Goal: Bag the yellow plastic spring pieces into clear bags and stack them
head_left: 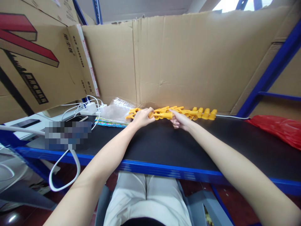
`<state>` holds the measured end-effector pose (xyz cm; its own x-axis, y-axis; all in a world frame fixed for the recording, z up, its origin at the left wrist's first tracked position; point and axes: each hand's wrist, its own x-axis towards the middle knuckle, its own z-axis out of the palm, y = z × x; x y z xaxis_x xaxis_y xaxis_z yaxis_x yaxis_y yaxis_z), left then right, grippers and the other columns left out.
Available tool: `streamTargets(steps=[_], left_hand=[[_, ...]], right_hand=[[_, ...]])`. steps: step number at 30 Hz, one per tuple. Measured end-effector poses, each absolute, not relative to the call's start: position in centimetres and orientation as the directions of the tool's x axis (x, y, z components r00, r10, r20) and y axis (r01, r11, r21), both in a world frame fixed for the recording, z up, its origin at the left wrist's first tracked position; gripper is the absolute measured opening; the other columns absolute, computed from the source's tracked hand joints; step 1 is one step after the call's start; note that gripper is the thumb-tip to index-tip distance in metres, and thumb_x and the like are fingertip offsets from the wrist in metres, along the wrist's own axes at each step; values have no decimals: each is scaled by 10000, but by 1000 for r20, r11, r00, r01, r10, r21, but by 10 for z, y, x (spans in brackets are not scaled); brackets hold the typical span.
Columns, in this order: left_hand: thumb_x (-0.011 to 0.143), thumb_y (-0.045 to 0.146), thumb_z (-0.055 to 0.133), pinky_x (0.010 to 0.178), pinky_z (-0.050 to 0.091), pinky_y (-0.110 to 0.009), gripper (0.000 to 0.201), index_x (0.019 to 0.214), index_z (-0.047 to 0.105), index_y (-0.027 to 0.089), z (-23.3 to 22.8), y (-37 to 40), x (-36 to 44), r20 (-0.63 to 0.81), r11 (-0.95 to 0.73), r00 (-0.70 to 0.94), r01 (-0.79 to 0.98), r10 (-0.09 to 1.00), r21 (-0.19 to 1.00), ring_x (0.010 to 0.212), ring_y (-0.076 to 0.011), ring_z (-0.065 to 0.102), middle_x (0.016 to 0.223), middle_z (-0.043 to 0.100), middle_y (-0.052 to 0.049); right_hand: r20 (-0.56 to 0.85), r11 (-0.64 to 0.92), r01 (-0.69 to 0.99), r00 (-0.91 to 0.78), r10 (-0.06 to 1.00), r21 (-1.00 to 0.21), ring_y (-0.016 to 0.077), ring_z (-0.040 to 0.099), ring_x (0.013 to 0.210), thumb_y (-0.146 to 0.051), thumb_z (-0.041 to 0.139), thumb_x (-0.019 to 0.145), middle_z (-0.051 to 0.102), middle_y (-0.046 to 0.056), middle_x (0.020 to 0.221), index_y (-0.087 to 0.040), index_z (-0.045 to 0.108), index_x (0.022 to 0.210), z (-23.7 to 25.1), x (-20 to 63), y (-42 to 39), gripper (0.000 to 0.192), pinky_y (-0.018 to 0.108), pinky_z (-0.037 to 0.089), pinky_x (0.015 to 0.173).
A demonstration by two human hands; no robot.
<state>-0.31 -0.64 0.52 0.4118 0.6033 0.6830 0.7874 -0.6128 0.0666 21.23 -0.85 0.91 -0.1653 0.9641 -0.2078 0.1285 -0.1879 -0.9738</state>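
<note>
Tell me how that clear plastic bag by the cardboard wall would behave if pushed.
The clear plastic bag looks crumpled and thin, so it is probably floppy and light. On the smooth black shelf top it would likely slide and crumple rather than roll.

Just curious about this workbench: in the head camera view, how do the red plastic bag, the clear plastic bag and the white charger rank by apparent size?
1. Red plastic bag, though cut off by the frame.
2. Clear plastic bag.
3. White charger, plainly smallest.

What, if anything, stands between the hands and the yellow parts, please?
Nothing visible: the left hand and right hand already touch the yellow parts lined along the cardboard.
</note>
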Motion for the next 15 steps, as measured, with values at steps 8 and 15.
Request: streamTargets(steps=[8,15], left_hand=[[690,262,544,607,374,-233,238,918,574,199,2,0,-9,666,-577,369,808,649,114,665,-147,564,746,628,-19],[697,273,539,614,376,-236,237,920,574,204,3,0,-10,657,-569,369,815,658,112,682,-151,569,757,634,-18]], right_hand=[[-214,-157,207,-295,931,-966,104,539,428,-650,285,803,624,70,635,-145,540,812,8,218,-6,565,196,381,361],[23,52,79,-342,940,-996,118,615,605,-426,495,826,655,92,906,-174,555,987,5,216,-8,305,220,485,513]])
